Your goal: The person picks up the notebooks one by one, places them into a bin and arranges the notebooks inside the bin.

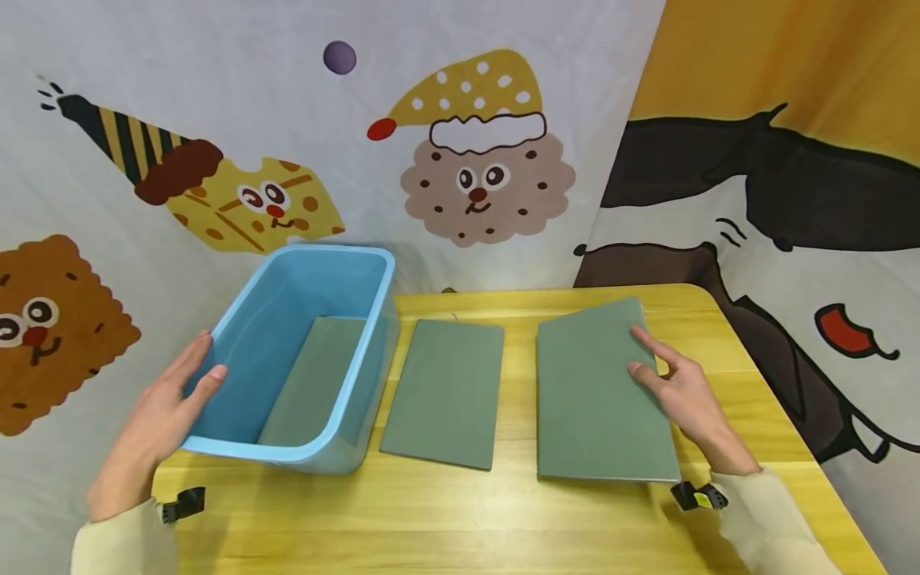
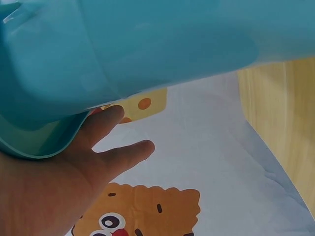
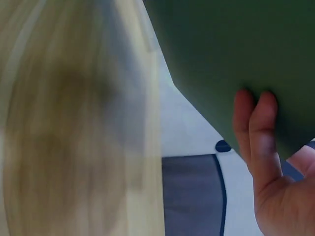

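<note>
A light blue plastic bin (image 1: 333, 419) stands at the left of the table with a green notebook (image 1: 319, 379) flat inside. My left hand (image 1: 161, 407) holds its left rim, thumb over the inside and fingers along the outer wall; in the left wrist view, two fingers of the left hand (image 2: 83, 172) extend past the wall. A second green notebook (image 1: 446, 395) lies on the table beside the bin. To its right, my right hand (image 1: 686, 391) grips another green notebook (image 1: 600, 399) by its right edge. That edge tilts up, with fingers pressed against its underside (image 3: 221, 54).
The yellow wood-grain table (image 1: 460, 519) has a rounded far right corner. Behind it hangs a light cloth (image 1: 287, 64) printed with cartoon figures. Dark straps with small buckles (image 1: 700, 497) hang at both sleeve cuffs.
</note>
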Motion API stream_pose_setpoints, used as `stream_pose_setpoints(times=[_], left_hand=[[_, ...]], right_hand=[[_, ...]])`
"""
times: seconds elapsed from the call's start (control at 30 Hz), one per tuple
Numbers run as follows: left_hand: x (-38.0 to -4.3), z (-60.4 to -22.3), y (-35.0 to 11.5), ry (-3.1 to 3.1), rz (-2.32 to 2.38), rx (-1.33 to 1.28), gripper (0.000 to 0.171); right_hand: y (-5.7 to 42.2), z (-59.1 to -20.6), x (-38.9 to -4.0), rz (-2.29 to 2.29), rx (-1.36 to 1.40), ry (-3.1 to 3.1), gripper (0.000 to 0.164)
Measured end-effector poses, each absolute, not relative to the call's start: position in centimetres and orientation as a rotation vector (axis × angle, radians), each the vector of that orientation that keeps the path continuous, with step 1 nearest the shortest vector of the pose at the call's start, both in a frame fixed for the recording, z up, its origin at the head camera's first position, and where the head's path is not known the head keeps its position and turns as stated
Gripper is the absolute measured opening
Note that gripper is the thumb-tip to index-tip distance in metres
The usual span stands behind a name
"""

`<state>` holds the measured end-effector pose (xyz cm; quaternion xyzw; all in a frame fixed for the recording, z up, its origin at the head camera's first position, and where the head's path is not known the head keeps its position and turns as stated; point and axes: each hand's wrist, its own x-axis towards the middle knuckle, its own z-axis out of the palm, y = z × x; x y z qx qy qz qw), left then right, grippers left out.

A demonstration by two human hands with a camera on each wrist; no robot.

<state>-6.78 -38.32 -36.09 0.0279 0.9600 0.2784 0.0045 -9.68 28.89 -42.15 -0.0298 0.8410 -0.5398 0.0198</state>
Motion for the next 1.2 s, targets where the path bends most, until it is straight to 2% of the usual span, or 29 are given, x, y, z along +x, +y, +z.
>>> stream_pose_setpoints(times=[0.27, 0.9, 1.2], left_hand=[[-6.7, -35.9, -38.2, 2.997, 0.870, 0.092, 0.068], [-6.3, -36.4, -39.1, 2.869, 1.173, 0.260, 0.064], [-6.3, -36.3, -38.9, 2.897, 1.110, 0.186, 0.063]], right_hand=[[27.2, -39.9, -8.8, -2.157, 0.060, 2.265, 0.066], [20.0, -35.7, -8.9, -2.428, 0.086, 1.989, 0.058], [15.6, -34.8, -9.5, -2.558, -0.019, 1.747, 0.056]])
